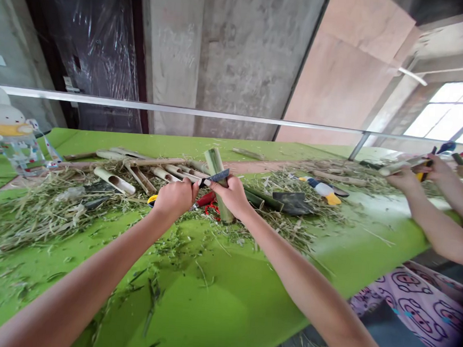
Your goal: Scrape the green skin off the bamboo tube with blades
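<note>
My left hand [176,197] is closed around the handle of a knife, whose yellow-and-black end shows below the fist. The dark knife blade [222,176] lies across an upright, slightly tilted green bamboo piece [214,160]. Around that bamboo my right hand [232,194] is closed, its thumb reaching toward the blade near the handle. The bamboo's lower end stands at the green tabletop [222,285]. Just behind my hands lie a red-handled tool [206,200] and several hollowed bamboo pieces [115,180].
Bamboo shavings [47,218] are heaped at left and right. Green bamboo tubes [267,199], a dark flat blade [293,203] and a yellow-and-white tool handle [326,191] lie right. A rabbit-shaped bottle [8,129] stands left. Another person's hands [405,179] hold bamboo at far right.
</note>
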The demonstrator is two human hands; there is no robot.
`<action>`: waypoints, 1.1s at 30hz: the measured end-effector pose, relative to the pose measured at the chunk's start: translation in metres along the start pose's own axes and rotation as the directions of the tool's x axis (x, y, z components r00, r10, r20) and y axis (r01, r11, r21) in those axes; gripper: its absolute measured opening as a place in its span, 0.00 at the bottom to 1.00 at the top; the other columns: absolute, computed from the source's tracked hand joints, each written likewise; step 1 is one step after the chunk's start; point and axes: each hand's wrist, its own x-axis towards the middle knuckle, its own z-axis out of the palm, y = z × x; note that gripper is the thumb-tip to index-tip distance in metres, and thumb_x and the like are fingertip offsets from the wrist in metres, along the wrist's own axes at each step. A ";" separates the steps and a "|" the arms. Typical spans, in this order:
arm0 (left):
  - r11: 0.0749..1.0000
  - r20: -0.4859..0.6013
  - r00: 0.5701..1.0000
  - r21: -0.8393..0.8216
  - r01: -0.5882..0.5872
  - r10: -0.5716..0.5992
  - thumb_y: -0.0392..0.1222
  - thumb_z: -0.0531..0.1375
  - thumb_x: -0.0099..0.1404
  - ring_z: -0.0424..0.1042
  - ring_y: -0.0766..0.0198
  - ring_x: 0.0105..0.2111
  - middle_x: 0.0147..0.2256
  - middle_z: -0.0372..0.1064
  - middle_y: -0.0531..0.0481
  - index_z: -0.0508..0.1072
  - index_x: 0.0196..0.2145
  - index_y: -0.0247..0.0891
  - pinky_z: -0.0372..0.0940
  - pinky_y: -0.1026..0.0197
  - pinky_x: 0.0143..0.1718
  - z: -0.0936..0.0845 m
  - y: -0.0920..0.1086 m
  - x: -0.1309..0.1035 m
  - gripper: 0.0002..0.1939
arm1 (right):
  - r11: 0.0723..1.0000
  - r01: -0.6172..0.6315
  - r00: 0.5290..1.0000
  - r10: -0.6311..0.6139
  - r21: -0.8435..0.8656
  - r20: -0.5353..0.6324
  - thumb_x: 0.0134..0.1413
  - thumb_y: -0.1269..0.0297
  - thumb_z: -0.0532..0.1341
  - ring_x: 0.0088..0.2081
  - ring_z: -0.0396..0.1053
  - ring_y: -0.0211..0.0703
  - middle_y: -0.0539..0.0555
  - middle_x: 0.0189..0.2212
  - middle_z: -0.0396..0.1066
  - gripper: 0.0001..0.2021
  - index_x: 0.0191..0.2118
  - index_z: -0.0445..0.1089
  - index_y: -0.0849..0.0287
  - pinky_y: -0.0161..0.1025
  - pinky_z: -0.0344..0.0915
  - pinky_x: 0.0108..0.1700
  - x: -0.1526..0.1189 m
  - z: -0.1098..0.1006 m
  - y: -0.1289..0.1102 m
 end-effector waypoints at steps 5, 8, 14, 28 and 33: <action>1.000 -0.032 0.999 0.022 -0.017 0.017 0.50 0.36 0.66 0.74 0.48 0.32 0.30 0.72 0.37 0.68 0.39 0.31 0.65 0.53 0.29 0.001 -0.002 0.000 0.27 | 0.984 0.042 0.998 -0.050 -0.171 -0.045 0.39 0.48 0.63 0.26 0.65 0.42 0.52 0.23 0.69 0.18 0.26 0.68 0.61 0.36 0.58 0.28 0.001 -0.003 0.001; 0.999 -0.039 0.999 0.033 -0.015 0.016 0.50 0.36 0.66 0.73 0.48 0.32 0.30 0.72 0.37 0.67 0.41 0.31 0.65 0.53 0.29 -0.001 -0.002 0.000 0.27 | 0.976 0.042 0.996 -0.057 -0.216 -0.066 0.39 0.47 0.63 0.27 0.65 0.43 0.53 0.23 0.69 0.20 0.27 0.68 0.62 0.36 0.58 0.28 0.002 -0.005 0.004; 0.998 -0.082 0.996 0.056 -0.017 0.022 0.50 0.36 0.66 0.73 0.46 0.32 0.30 0.72 0.35 0.67 0.40 0.30 0.65 0.53 0.29 -0.005 -0.003 0.002 0.26 | 0.982 0.061 0.996 -0.072 -0.179 -0.054 0.41 0.47 0.62 0.26 0.66 0.42 0.53 0.23 0.70 0.19 0.28 0.70 0.62 0.36 0.58 0.29 0.001 -0.003 0.001; 0.999 -0.133 0.991 0.040 0.019 -0.013 0.51 0.36 0.66 0.73 0.46 0.32 0.30 0.73 0.34 0.68 0.40 0.30 0.65 0.51 0.29 -0.015 -0.013 0.015 0.27 | 0.972 0.072 0.993 -0.090 -0.225 -0.070 0.45 0.47 0.59 0.23 0.61 0.38 0.50 0.19 0.64 0.18 0.24 0.64 0.60 0.35 0.55 0.25 0.003 -0.005 0.001; 0.930 -0.093 0.928 -0.108 0.352 -0.362 0.51 0.32 0.66 0.73 0.46 0.32 0.30 0.72 0.30 0.71 0.37 0.26 0.65 0.51 0.28 -0.029 -0.058 0.032 0.34 | 0.997 0.074 0.987 -0.073 -0.004 0.143 0.44 0.52 0.62 0.20 0.64 0.37 0.52 0.22 0.67 0.17 0.35 0.65 0.60 0.36 0.60 0.21 -0.007 0.001 -0.005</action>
